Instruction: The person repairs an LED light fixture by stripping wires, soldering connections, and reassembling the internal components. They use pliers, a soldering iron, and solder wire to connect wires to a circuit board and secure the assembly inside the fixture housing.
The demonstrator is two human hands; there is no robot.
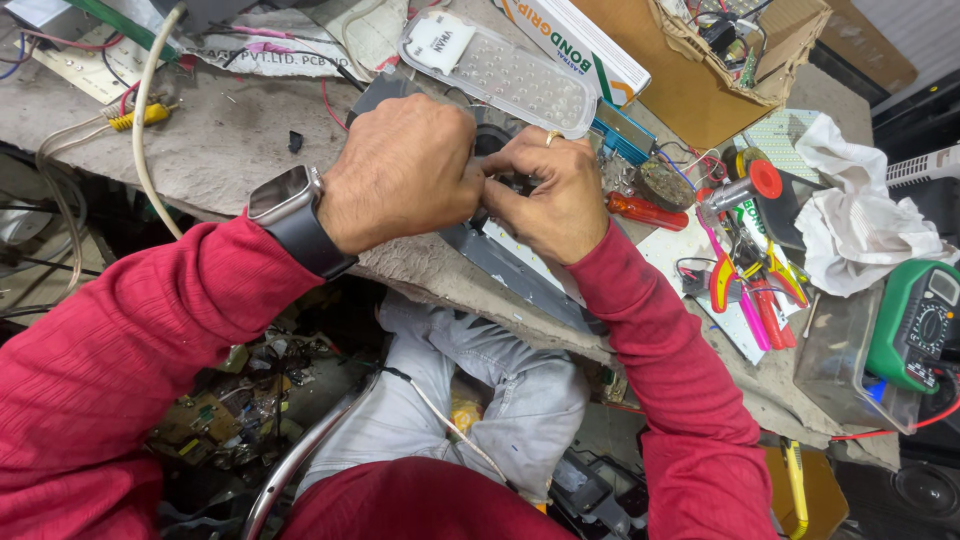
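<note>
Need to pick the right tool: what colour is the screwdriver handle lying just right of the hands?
Orange-red, translucent-looking; the screwdriver lies on the bench beside the right hand. Head view.

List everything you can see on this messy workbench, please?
Grey metal housing: one, under both hands at the bench edge.
Clear dotted lens cover: one, behind the hands.
Long carton: one, white, behind the lens cover.
Cardboard box: one, brown, far right.
Screwdriver: one, red handle, right of the hands.
Pliers: red and yellow handles, right.
White cloth: one, crumpled, right.
Multimeter: one, green, right edge.
Left hand: fingers closed at the housing; dark watch on the wrist.
Right hand: ringed, fingers closed at the housing.
</note>
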